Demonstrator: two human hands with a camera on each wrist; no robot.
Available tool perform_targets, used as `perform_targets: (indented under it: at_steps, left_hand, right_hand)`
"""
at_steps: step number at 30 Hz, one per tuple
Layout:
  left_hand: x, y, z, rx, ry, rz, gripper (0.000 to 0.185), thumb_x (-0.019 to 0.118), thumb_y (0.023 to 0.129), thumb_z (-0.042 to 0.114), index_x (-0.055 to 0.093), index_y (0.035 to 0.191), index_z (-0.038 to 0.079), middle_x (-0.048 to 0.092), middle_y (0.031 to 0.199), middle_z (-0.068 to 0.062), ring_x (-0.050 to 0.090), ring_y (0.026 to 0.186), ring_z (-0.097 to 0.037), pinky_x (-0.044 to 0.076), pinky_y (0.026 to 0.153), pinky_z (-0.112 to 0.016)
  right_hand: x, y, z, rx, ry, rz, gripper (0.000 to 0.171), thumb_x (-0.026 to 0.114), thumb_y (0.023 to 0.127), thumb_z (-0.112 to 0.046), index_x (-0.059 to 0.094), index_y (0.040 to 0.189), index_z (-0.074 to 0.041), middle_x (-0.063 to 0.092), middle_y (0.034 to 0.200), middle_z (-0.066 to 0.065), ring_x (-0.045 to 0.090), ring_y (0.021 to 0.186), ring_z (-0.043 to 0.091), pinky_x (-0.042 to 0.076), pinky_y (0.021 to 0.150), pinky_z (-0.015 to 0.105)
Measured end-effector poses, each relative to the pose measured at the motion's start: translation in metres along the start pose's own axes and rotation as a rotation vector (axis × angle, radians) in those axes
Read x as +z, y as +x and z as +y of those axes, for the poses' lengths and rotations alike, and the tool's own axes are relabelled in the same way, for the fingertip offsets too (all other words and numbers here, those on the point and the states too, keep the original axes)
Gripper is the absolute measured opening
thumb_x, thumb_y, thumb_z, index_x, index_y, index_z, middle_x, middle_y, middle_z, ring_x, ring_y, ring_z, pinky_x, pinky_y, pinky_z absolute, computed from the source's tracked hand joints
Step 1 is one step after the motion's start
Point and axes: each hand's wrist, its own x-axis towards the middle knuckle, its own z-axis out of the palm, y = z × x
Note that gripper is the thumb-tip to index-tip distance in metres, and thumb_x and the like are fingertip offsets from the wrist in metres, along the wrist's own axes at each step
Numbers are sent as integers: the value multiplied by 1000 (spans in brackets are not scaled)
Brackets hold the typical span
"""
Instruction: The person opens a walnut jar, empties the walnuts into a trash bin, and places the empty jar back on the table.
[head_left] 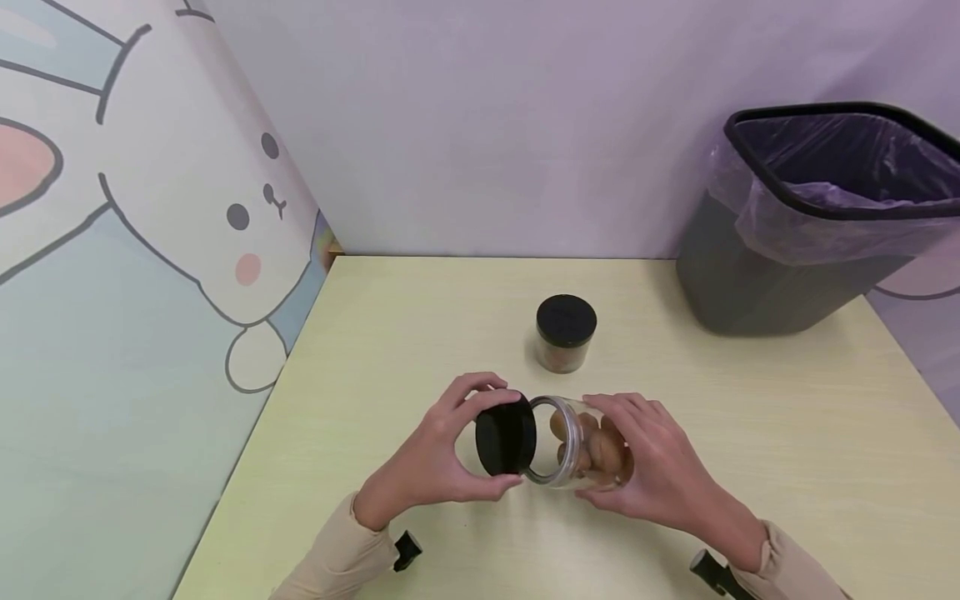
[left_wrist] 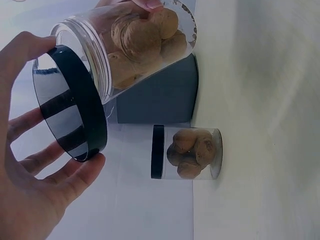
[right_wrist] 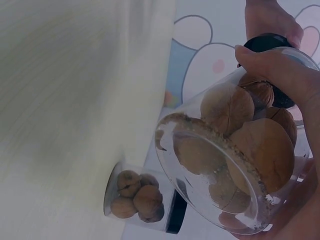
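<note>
- The right hand [right_wrist: 295, 150] is gripping a clear jar [right_wrist: 235, 165], its fingers curling around the wall, the jar's base facing the camera.
- Walnuts [right_wrist: 250, 140] are filling the held jar, with crumbs lying along the base edge.
- A black lid [right_wrist: 272, 42] is showing just past the jar's far end, with another hand [right_wrist: 270, 17] resting on it.
- A second jar [right_wrist: 142, 200] of walnuts, wearing a black lid, is standing on the pale table [right_wrist: 75, 100].
- A cartoon rabbit wall [right_wrist: 210, 60] is showing behind.
</note>
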Motion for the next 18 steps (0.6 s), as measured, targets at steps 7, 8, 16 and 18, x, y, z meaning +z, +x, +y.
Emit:
perform_targets:
  at_steps: [7, 8, 16, 18]
  left_hand:
    - [0, -2, -5, -27, 32, -8, 75, 83, 66, 35, 51, 133, 21, 44, 129, -2, 46, 112, -15, 49, 86, -36]
    - [0, -2, -6, -33, 36, -10, 75, 82, 67, 35, 51, 133, 21, 44, 129, -3, 46, 112, -15, 49, 85, -36]
    - [-1, -5, -13, -89, 78, -12, 73, 82, 66, 36, 52, 132, 23, 43, 130, 1, 44, 112, -14, 48, 84, -34]
    - [-1, -6, -15, -99, 86, -11, 73, 83, 66, 35, 53, 131, 23, 43, 129, 0, 44, 112, -15, 48, 84, -35]
  right_hand:
    - [-2, 0, 0, 23, -3, -17, 97, 90, 44, -48, 55, 127, -10, 59, 111, 1, 52, 100, 15, 39, 81, 35]
    - [-2, 0, 0, 28, -3, -19, 98, 90, 44, -48, 55, 127, -10, 59, 111, 1, 52, 100, 15, 39, 81, 35]
    - [-3, -1, 1, 35, -2, -15, 98, 90, 43, -47, 55, 126, -10, 59, 110, 1, 52, 99, 14, 39, 80, 34]
    - [-3, -1, 2, 33, -2, -15, 98, 90, 43, -47, 55, 126, -10, 59, 110, 0, 52, 99, 14, 39, 81, 34]
